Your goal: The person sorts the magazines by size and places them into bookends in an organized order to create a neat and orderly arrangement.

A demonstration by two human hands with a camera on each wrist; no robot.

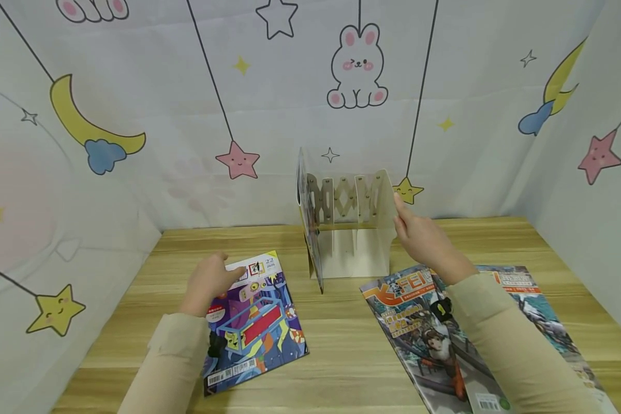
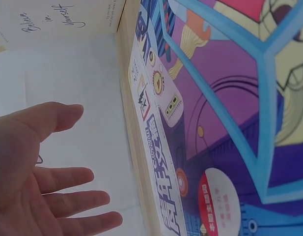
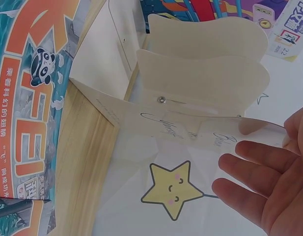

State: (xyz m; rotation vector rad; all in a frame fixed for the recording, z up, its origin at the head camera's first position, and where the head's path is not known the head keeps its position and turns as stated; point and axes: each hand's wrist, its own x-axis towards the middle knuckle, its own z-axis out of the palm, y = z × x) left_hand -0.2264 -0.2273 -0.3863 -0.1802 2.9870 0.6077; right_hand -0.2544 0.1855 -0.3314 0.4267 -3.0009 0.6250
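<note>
A cream metal desktop bookend rack (image 1: 349, 253), with upright dividers and a folding lattice back, stands at the table's rear. My right hand (image 1: 421, 236) is at its right end panel (image 3: 176, 128), fingers fairly straight and fingertips against the panel's outer face and edge. At the rack's left side a thin magazine (image 1: 310, 230) stands upright, seen edge-on. My left hand (image 1: 212, 280) is over the upper left part of a purple-blue magazine (image 1: 261, 328) lying on the table. In the left wrist view this hand (image 2: 48, 172) has its fingers extended and apart, holding nothing.
Two more magazines lie at the right: one with an orange title (image 1: 434, 345), partly under my right forearm, and another (image 1: 538, 316) beside it. A white cloth (image 1: 284, 86) with stars and rabbits hangs behind and beside the wooden table (image 1: 336, 339).
</note>
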